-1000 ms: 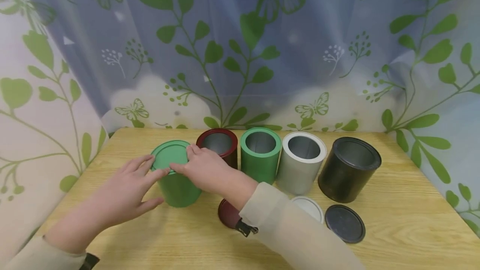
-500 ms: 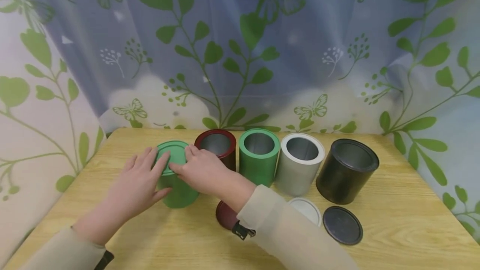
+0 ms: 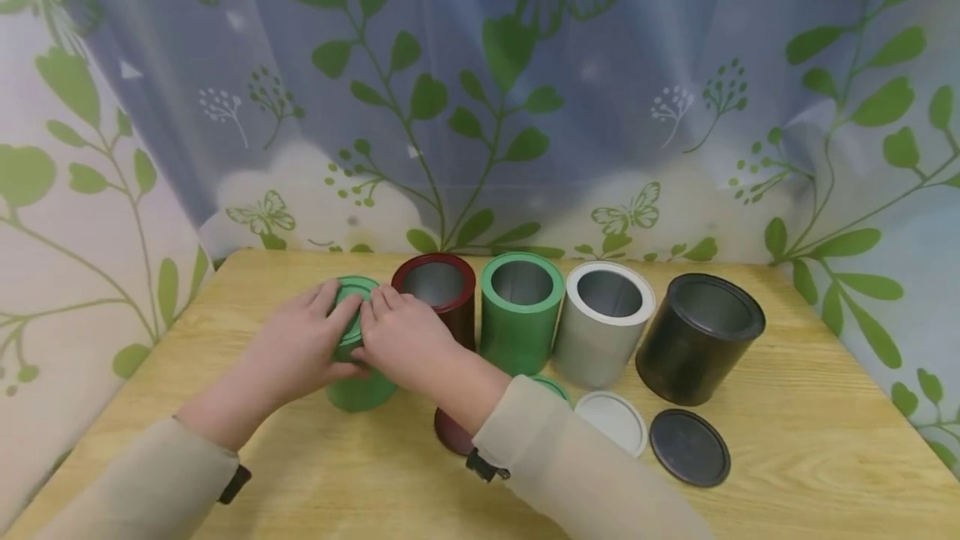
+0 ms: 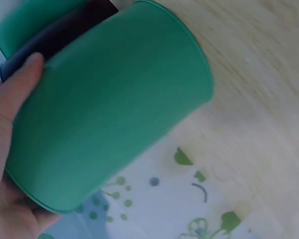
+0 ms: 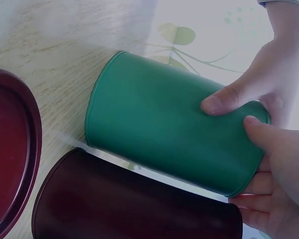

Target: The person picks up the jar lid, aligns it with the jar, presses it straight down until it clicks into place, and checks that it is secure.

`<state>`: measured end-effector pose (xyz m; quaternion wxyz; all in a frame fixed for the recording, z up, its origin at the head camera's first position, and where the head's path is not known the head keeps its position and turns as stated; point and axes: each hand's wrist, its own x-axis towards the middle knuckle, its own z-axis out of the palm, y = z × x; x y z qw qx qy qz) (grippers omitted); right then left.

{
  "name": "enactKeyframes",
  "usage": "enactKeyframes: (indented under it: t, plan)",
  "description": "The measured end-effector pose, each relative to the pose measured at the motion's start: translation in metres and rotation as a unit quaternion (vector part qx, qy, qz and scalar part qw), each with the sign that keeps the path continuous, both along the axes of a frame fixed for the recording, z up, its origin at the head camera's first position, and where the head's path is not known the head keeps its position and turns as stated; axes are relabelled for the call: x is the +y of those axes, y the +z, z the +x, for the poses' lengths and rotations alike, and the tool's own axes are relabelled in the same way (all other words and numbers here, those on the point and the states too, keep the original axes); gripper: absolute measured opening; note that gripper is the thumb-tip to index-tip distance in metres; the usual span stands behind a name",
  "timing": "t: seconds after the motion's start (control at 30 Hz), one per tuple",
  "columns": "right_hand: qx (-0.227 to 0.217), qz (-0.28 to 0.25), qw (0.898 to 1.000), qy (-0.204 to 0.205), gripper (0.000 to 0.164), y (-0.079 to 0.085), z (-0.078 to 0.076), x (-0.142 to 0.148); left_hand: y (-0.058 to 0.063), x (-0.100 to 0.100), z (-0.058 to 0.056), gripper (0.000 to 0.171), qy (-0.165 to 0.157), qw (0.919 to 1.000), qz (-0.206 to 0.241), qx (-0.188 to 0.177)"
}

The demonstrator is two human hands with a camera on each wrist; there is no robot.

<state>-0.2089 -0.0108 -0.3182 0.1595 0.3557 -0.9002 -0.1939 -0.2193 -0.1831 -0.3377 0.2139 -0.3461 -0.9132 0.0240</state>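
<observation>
Green lidded canister (image 3: 362,394) is standing upright on the bench (image 3: 840,415) beneath the left grip (image 3: 303,342) and right grip (image 3: 410,340), fingers curling over its lid (image 3: 358,283), thumbs pressing its wall, probably for steadiness; an open maroon canister (image 3: 464,325) is standing just rightward.

The lidded green can (image 3: 362,392) stands upright, leftmost on the table (image 3: 322,486).

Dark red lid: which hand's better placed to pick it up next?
Probably the right hand: it grips the green can on the side nearer the dark red lid, while the left hand grips the opposite side.
</observation>
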Motion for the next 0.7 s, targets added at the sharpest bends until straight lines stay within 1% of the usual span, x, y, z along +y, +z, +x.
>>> enactKeyframes:
  t: [0.03,0.1,0.23,0.4,0.5,0.57,0.7]
  plan:
    - [0.004,-0.003,1.0,0.002,0.064,-0.0004,0.0002,0.0003,0.0008,0.0014,0.0006,0.089,0.002,1.0,-0.008,-0.002]
    - [0.007,-0.006,1.0,0.005,0.064,-0.0013,0.0002,0.0008,0.0026,0.0046,0.003,0.088,0.01,0.9996,-0.018,-0.017]
    - [0.011,-0.004,1.0,0.005,0.064,-0.0009,-0.0002,0.0013,0.0042,0.0083,0.0044,0.083,0.015,0.9989,-0.019,-0.039]
    - [0.031,-0.006,0.999,0.017,0.063,-0.0008,-0.0011,0.0029,0.0054,0.0087,0.0017,0.074,0.011,0.9995,-0.016,-0.025]
    - [0.041,-0.01,0.999,0.028,0.061,-0.0016,-0.0018,0.0039,0.0054,0.0082,0.0007,0.071,0.014,0.9997,-0.01,-0.019]
    - [0.045,-0.01,0.998,0.033,0.06,-0.002,-0.002,0.0044,0.0049,0.0077,0.0007,0.07,0.018,0.9996,-0.011,-0.016]
    - [0.045,-0.011,0.998,0.036,0.056,-0.0026,-0.0026,0.0047,0.0027,0.0071,0.001,0.074,0.024,0.9994,-0.025,-0.009]
